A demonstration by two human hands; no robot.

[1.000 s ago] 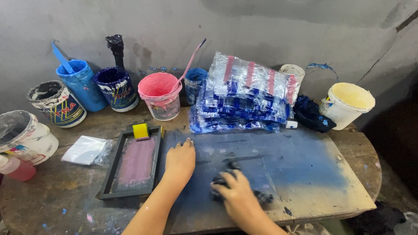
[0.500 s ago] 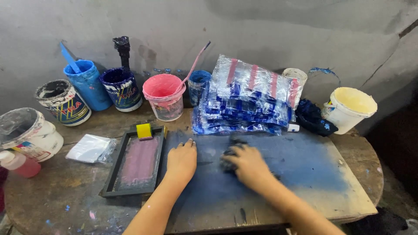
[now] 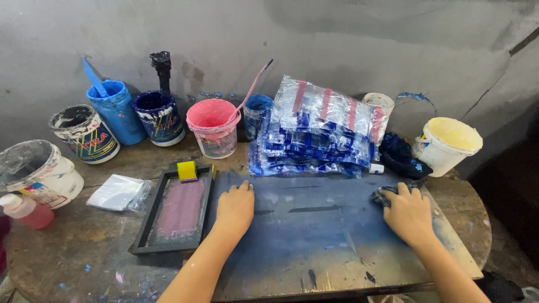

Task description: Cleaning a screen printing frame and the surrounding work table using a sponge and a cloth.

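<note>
Left hand (image 3: 234, 209) lies flat, fingers together and extended, palm down on the wide blue-stained flat board (image 3: 314, 235) that covers the round wooden table (image 3: 67, 252); we see nothing held in it. Just left of it sits a black-framed printing screen with pink mesh (image 3: 177, 210), a yellow block (image 3: 187, 170) resting at its far end. Behind the board we note a pink plastic bucket with a stirring stick (image 3: 214, 128) and a stack of clear plastic bags printed blue and red (image 3: 317, 132). Right hand (image 3: 409, 213) presses, fingers curled, on a dark blue-soaked rag (image 3: 383, 196) at the board's right side; the rag shows only at the fingertips. Beyond it stands a cream plastic bucket (image 3: 446, 144).
</note>
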